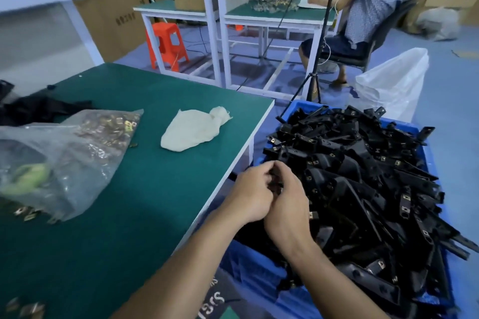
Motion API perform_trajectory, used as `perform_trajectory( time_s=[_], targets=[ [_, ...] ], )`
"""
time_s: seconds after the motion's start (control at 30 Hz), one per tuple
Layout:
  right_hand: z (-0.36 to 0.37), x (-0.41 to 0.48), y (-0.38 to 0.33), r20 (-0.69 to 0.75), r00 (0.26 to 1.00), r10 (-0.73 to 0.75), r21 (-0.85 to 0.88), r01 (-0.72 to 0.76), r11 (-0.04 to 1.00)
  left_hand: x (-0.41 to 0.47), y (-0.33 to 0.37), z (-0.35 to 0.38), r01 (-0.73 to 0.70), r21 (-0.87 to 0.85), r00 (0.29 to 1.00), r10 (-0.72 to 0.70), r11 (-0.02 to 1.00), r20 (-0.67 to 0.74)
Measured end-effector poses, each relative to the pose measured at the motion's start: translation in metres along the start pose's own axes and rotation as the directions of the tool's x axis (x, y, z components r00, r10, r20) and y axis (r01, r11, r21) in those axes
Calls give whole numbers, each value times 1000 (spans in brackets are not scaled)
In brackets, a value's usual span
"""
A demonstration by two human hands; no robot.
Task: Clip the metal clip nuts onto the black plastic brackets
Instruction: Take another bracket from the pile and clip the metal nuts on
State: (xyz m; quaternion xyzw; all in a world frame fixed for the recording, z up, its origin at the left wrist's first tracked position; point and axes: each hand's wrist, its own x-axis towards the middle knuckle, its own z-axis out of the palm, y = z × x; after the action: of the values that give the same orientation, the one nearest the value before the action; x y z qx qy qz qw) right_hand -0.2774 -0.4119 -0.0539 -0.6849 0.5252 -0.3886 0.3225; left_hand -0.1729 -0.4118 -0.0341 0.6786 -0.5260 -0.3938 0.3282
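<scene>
Fingers of left hand (249, 193) and right hand (288, 206) curl round one black bracket (276, 187) between them. Any clip nut is hidden; the nut bag (85, 142) lies nearer the left hand.

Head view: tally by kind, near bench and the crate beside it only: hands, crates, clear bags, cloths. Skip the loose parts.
Hands: 2 (left hand, right hand)
Blue crate: 1
Clear bag of clip nuts: 1
White cloth: 1
Total: 5
</scene>
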Motion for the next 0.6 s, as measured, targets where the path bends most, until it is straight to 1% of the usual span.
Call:
perform_trajectory(
  time_s=[0.07,0.2,0.27,0.33,0.4,0.47,0.5,0.53,0.57,0.6],
  targets=[
    [8,0,-26,23,996,-82,9,82,997,-13,8,-29,-66,-11,996,66,998,-52],
    [35,-7,-82,95,982,-164,60,159,985,-49,7,-93,-112,20,968,114,993,-224],
    [55,-12,-112,171,961,-219,110,202,973,-70,2,-125,-108,46,929,118,993,-351],
    [78,-20,-142,248,923,-295,135,268,954,-95,-6,-155,-85,23,872,85,996,-482],
    [104,-32,-170,299,868,-397,145,370,918,-124,-19,-182,-22,66,768,59,998,-638],
    [131,-48,-196,338,810,-480,193,439,877,-154,-33,-207,37,121,656,67,992,-752],
    [144,-57,-208,364,779,-511,224,459,860,-169,-43,-218,95,173,595,83,980,-800],
    [157,-67,-220,394,744,-539,256,474,842,-184,-53,-228,201,222,529,85,954,-844],
    [170,-76,-230,428,704,-567,288,488,824,-199,-64,-238,325,235,461,64,916,-885],
    [182,-86,-238,464,656,-595,319,503,803,-214,-75,-245,408,213,405,33,888,-914]
  ],
)
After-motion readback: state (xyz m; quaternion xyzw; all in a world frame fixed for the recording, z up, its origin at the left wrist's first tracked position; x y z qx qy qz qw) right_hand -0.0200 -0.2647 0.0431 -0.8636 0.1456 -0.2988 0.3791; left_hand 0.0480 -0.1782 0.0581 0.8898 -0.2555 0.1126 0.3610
